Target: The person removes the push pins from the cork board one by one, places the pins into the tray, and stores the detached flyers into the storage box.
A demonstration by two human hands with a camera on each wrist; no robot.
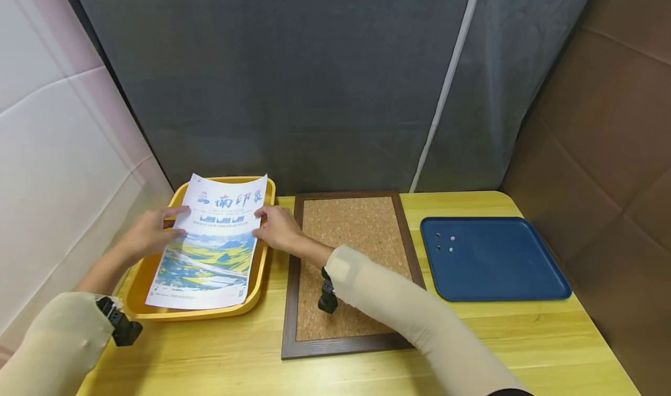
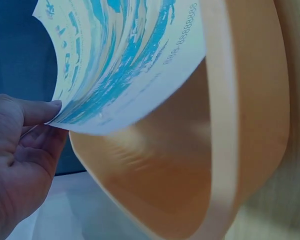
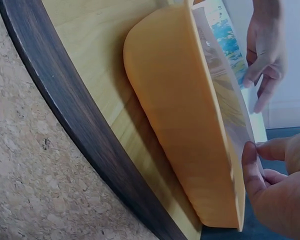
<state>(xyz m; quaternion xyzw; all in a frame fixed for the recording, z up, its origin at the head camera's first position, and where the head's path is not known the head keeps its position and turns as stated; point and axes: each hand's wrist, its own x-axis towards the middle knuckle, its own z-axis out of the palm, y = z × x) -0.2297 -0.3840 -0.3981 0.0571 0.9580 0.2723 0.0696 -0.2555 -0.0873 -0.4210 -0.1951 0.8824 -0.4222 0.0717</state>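
Note:
A printed paper poster (image 1: 209, 256), with blue lettering above a blue, green and yellow landscape, is held over a yellow plastic tray (image 1: 137, 294). My left hand (image 1: 149, 230) pinches its left edge; in the left wrist view the thumb of the left hand (image 2: 25, 150) lies on the printed face, the other fingers behind. At the opposite edge, my right hand (image 1: 280, 227) grips the sheet between thumb and fingers, as the right wrist view of that hand (image 3: 280, 180) also shows. The poster (image 2: 115, 65) bows between the hands, and its lower end is above the tray's inside.
Right of the tray lies a cork board (image 1: 351, 227) with a dark brown frame (image 1: 346, 345), under my right forearm. Farther right, a blue tray (image 1: 498, 262) carries several small pins (image 1: 452, 239). A grey curtain (image 1: 293, 93) hangs behind the wooden table (image 1: 220, 355).

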